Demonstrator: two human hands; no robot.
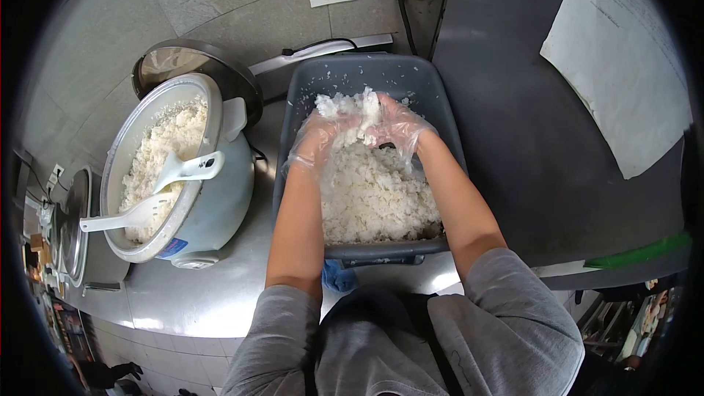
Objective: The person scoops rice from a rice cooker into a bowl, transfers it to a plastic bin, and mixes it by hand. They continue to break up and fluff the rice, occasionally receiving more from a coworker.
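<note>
Clear plastic gloves cover both my hands, which are over a dark grey tub (293, 103). A loose mound of cooked white rice (378, 202) fills the tub's near part. My left hand (320, 136) and my right hand (400, 125) are cupped toward each other near the far side, with a clump of rice (363, 111) between them. Some fingers are hidden by the rice and crinkled plastic. Grains stick to the tub's far wall.
Left of the tub stands a pale blue rice cooker (231, 202) full of rice, with a rice paddle (189, 167) and a slotted spoon (132, 216) across it. Its lid (172, 66) leans behind. A paper sheet (623, 66) lies on the dark surface at right. A blue cloth (337, 276) is below the tub.
</note>
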